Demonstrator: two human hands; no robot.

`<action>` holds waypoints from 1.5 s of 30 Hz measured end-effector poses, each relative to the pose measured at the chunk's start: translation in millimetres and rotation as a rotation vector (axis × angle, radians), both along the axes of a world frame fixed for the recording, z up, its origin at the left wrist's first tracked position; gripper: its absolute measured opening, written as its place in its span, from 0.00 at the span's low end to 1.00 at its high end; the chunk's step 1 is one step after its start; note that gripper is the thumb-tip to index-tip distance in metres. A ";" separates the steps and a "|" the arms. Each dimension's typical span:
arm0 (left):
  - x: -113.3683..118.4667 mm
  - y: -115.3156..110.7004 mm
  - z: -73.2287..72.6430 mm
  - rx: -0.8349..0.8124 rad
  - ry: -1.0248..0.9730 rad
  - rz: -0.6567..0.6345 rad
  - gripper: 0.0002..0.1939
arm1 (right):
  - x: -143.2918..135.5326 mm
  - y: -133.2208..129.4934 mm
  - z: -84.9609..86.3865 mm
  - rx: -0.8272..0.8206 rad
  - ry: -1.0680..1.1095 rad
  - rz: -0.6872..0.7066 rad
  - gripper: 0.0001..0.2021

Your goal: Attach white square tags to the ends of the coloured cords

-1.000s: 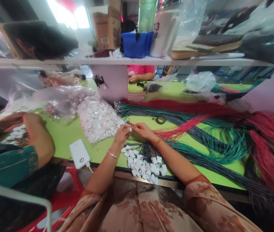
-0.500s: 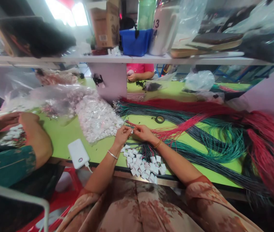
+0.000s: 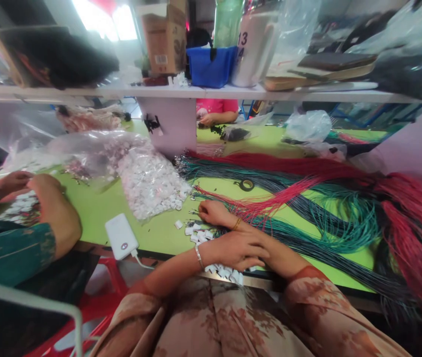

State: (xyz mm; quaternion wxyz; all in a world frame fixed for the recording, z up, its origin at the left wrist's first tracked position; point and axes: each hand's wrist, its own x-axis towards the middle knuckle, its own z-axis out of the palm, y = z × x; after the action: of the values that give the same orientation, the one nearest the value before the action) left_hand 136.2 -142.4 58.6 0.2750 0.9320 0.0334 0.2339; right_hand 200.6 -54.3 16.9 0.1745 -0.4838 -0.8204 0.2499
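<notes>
My left hand is open, its fingers stretched out against my right forearm above a pile of small white plastic connectors. It covers part of that pile. My right hand is closed, fingers curled down beside the metal-tipped ends of the dark wires; what its fingertips hold is hidden. More white connectors show to the left of my right wrist, and a single connector lies apart on the green tabletop. Red wires and green wires spread away to the right.
A clear bag of white connectors lies left of my hands, a white power bank nearer me. Black tape sits behind the wires. A co-worker's arm rests at left; another person sits across. A shelf spans above.
My left hand has moved from beside my right fingertips down and right, across to my right forearm, and opened. My right hand has lowered slightly. A single connector now lies on the table.
</notes>
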 end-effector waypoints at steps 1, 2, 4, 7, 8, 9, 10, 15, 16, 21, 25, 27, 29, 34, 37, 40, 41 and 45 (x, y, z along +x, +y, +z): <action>-6.6 6.9 0.9 -0.044 -0.035 0.075 0.10 | -2.7 -2.9 -3.1 0.043 -0.046 0.000 0.03; -16.5 16.1 1.9 -0.084 -0.059 0.187 0.09 | -3.8 -5.2 -5.4 0.066 -0.076 0.005 0.03; -44.1 38.1 2.8 -0.130 -0.047 0.550 0.07 | -2.8 -8.4 -7.2 0.086 -0.106 0.012 0.04; -89.6 68.1 -1.7 -0.186 0.150 1.167 0.03 | 1.9 -11.5 -5.0 0.113 -0.122 0.007 0.07; -101.9 74.8 -4.8 -0.185 0.246 1.306 0.03 | 3.4 -12.1 -3.8 0.122 -0.127 -0.006 0.09; -111.7 79.5 -8.3 -0.181 0.339 1.386 0.05 | 4.7 -12.4 -2.9 0.127 -0.126 -0.024 0.09; -118.8 82.4 -11.6 -0.181 0.411 1.417 0.07 | 5.9 -12.3 -2.5 0.126 -0.114 -0.043 0.09; -128.0 83.3 -16.4 -0.180 0.487 1.380 0.09 | 10.3 -6.0 -8.0 0.087 0.159 -0.047 0.04; -128.1 83.3 -14.9 -0.181 0.450 1.388 0.08 | 10.8 -4.4 -9.7 0.078 0.232 -0.038 0.04; -124.9 87.8 -11.2 -0.362 -0.025 1.323 0.04 | 9.0 -0.2 -9.5 -0.003 0.537 -0.045 0.07; -112.0 93.8 -17.5 -0.976 -0.399 1.005 0.06 | 6.3 -3.9 -0.7 -0.035 0.607 -0.053 0.10; -106.2 95.9 -21.5 -1.193 -0.525 0.884 0.10 | 6.0 -6.5 3.0 -0.013 0.596 -0.077 0.09; -103.2 97.0 -25.4 -1.322 -0.597 0.822 0.13 | 6.2 -8.5 5.1 0.037 0.576 -0.098 0.07; -104.1 95.5 -30.7 -1.448 -0.622 0.769 0.16 | 6.2 -10.0 6.1 0.124 0.527 -0.097 0.04; -104.7 93.5 -29.5 -1.451 -0.601 0.770 0.15 | 6.4 -10.1 7.0 0.134 0.511 -0.079 0.04; -104.1 91.4 -27.8 -1.444 -0.575 0.780 0.14 | 6.9 -10.0 8.1 0.134 0.482 -0.077 0.04; -103.4 90.5 -27.7 -1.428 -0.568 0.787 0.15 | 6.9 -9.7 8.1 0.140 0.471 -0.077 0.04; -96.7 86.4 -31.3 -1.267 -0.530 0.853 0.16 | 5.8 -8.2 6.4 0.208 0.394 -0.069 0.04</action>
State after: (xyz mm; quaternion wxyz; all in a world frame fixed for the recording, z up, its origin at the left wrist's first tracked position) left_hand 39.5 -56.0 27.3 0.6367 0.4197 0.4459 0.4687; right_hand 206.4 -62.6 23.3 0.3890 -0.4325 -0.7748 0.2474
